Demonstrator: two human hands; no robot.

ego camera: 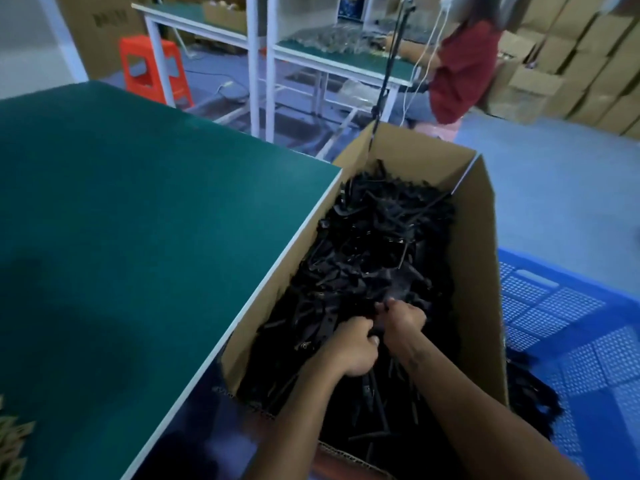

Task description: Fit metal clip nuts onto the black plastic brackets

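Observation:
A big cardboard box (478, 258) stands beside the table, heaped with several black plastic brackets (381, 244). Both of my hands reach down into the pile near the box's near end. My left hand (353, 348) has its fingers curled round a bunch of brackets. My right hand (403, 322) sits just right of it, fingers curled into the same bunch. Brass-coloured metal clip nuts (10, 441) lie on the table at the far left bottom edge of the view.
The green-topped table (138, 237) fills the left half. A blue perforated plastic crate (571, 323) holding more black parts sits right of the box. A person in a red top (464, 71) works at another bench behind; an orange stool (152, 67) and stacked cartons stand there.

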